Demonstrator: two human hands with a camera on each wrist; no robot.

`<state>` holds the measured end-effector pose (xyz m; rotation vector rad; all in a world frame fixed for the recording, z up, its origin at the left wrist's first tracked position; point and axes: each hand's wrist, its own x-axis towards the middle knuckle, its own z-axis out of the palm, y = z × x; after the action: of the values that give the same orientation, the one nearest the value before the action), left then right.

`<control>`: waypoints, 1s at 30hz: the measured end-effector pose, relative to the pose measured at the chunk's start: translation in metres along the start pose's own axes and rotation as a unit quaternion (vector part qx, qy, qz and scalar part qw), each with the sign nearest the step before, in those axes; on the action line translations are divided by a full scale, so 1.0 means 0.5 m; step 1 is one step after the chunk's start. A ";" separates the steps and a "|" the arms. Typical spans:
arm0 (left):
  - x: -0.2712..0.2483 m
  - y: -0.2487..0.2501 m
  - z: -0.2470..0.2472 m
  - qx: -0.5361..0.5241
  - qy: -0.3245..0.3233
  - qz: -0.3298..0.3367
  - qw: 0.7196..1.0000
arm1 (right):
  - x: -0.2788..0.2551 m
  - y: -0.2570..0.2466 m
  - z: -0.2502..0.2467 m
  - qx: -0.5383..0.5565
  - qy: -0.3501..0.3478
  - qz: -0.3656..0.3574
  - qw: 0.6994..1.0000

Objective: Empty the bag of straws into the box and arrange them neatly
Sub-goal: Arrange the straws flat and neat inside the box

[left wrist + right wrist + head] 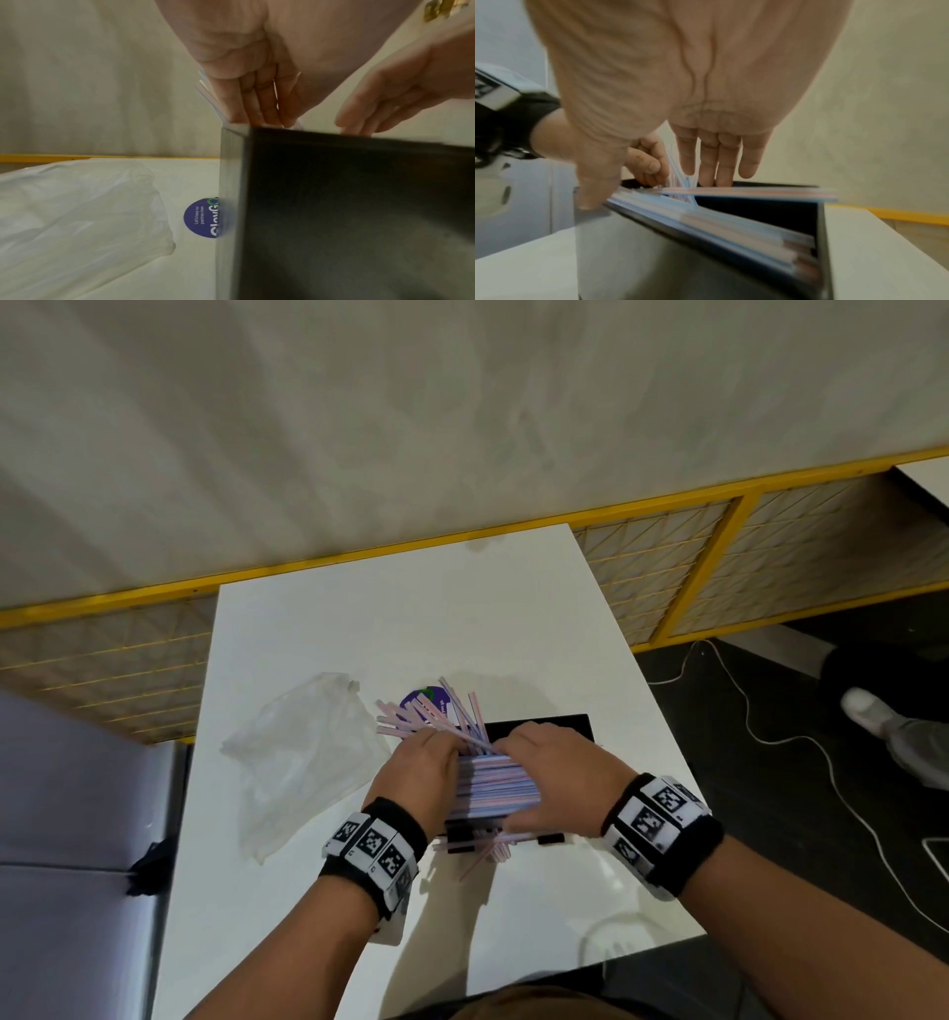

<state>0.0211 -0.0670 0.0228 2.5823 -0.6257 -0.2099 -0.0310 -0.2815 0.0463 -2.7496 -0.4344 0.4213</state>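
Bag (303, 752) emptied, flat beside left hand (418, 775). Straws (495, 780) mostly in box (565, 725) between hands; strays jutting beyond fingertips. Left hand fingers straight, pressing; right hand (557, 770) likewise. Squaring left.

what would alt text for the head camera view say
Both hands, left hand and right hand, press on a stack of straws in a black box on a white table; stray straws poke out, and the plastic bag lies left.
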 end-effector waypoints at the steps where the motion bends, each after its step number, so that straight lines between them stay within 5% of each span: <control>1: -0.007 0.002 -0.007 -0.017 0.008 -0.006 1.000 | -0.015 -0.004 -0.003 -0.006 0.012 -0.007 1.000; 5: -0.040 0.009 -0.021 -0.010 0.025 0.030 0.999 | -0.076 -0.015 0.022 -0.026 0.040 -0.009 0.999; 10: -0.054 0.026 -0.004 0.007 -0.042 0.132 0.990 | -0.074 -0.011 0.072 -0.040 -0.025 0.023 0.999; 30: -0.039 0.006 0.055 0.083 -0.125 0.086 0.985 | -0.015 0.004 0.078 -0.054 -0.059 0.062 0.995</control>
<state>-0.0041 -0.0714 0.0008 2.6640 -0.9906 -0.4464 -0.0504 -0.2753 0.0120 -2.8763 -0.3244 0.6112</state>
